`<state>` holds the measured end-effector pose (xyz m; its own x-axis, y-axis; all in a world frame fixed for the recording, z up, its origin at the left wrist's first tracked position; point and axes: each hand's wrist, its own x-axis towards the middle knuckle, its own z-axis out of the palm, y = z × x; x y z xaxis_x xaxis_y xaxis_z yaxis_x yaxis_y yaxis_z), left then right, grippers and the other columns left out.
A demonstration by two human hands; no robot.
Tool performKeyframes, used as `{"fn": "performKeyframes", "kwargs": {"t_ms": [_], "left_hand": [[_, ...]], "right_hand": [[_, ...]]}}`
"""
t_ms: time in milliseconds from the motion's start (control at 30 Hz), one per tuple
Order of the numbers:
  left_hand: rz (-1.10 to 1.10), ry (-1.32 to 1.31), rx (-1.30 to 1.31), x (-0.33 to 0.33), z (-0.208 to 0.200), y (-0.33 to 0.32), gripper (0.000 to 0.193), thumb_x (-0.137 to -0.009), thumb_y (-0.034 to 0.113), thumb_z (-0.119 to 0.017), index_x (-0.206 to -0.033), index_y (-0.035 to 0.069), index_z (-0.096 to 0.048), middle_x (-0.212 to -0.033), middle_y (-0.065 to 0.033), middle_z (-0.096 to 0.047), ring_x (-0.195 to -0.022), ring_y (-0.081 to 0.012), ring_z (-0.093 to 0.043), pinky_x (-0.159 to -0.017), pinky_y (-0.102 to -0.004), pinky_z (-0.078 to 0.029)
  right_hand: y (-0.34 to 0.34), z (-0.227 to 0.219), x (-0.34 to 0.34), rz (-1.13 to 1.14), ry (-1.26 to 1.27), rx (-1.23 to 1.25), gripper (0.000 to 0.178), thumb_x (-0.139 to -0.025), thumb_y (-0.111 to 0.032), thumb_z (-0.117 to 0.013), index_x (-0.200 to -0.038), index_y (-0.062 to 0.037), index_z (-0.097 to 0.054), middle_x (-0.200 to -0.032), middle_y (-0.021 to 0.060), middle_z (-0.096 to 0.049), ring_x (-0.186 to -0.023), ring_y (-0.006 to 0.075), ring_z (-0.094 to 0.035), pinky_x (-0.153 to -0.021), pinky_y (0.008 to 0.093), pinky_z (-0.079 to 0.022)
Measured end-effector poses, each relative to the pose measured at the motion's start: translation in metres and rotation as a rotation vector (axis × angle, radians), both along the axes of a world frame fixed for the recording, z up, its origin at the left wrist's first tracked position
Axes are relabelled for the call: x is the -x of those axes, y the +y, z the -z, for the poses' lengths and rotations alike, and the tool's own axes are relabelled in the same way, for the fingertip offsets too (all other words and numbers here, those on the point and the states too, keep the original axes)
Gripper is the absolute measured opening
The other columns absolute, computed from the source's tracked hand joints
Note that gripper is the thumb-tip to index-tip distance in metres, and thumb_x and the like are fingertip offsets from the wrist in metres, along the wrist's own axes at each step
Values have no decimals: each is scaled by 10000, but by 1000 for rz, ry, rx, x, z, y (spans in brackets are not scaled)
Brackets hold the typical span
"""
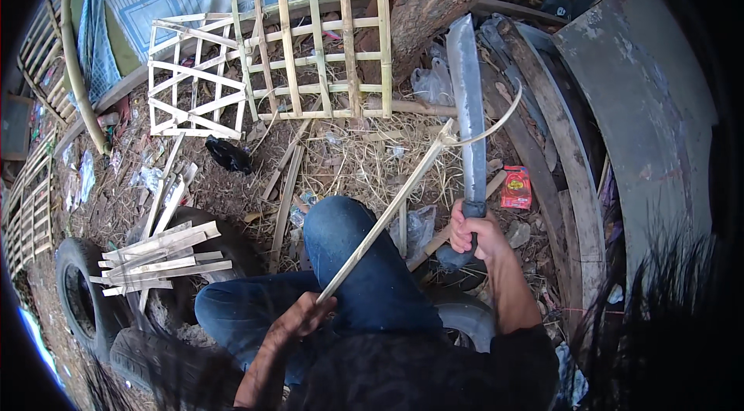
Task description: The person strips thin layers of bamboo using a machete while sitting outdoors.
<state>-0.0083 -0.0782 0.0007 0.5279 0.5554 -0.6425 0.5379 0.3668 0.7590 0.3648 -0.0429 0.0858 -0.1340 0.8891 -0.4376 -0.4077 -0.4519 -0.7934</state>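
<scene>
My right hand (476,231) is wrapped round the dark handle of a machete (468,93), whose long, worn blade points away from me. My left hand (304,313) grips the near end of a bamboo strip (387,216) that slants up to the right across my raised knee. At the strip's far end, beside the blade, a thin curled shaving (496,129) peels off and arcs past the machete. Whether the blade touches the strip there, I cannot tell. Both hands are closed.
Slatted bamboo frames (318,62) lean near a tree trunk (434,0). Cut strips (167,260) lie in a pile at left, by old tires (77,295). Curved planks (570,124) and a grey panel (643,101) stand at right. A red packet (516,187) lies among straw and litter.
</scene>
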Motion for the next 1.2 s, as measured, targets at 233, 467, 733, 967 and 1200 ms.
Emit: {"fn": "performKeyframes", "kwargs": {"t_ms": [233, 467, 733, 967, 1200], "left_hand": [[-28, 12, 103, -13, -23, 10, 491, -988, 334, -494, -629, 0, -482, -538, 34, -397, -569, -64, -366, -500, -322, -335], [-85, -88, 131, -24, -44, 17, 463, -986, 295, -514, -642, -14, -479, -530, 44, -364, -539, -62, -333, -452, -325, -305], [-10, -166, -120, -17, -15, 17, 442, -997, 275, -503, -657, -7, -473, -549, 57, -333, -546, -41, -318, -444, -310, -286], [-5, -47, -211, -18, -24, 18, 436, -991, 278, -514, -673, -19, -483, -537, 46, -344, -546, -51, -329, -447, -321, -298], [37, 98, -114, -19, -42, 25, 352, -978, 253, -495, -815, -52, -564, -603, -124, -509, -603, -145, -432, -589, -370, -418]], "right_hand": [[3, -8, 12, -10, -107, 146, 130, -724, 5, -542, -763, -60, -437, -511, 13, -386, -389, 140, -404, -431, 323, -366], [-4, 7, -4, 119, 45, 29, 113, -729, 30, -523, -789, -45, -463, -522, 26, -421, -395, 129, -421, -419, 305, -357], [-8, -2, -14, 141, 8, 11, 115, -701, 29, -523, -760, -46, -460, -528, 22, -420, -385, 126, -415, -405, 306, -352], [-11, 1, -22, 84, -102, 102, 155, -703, 43, -515, -792, -64, -446, -545, 25, -419, -393, 128, -410, -421, 300, -346], [-18, 19, -14, 79, -18, 265, 109, -703, 29, -495, -758, -58, -463, -525, 17, -395, -397, 128, -409, -413, 305, -339]]}}
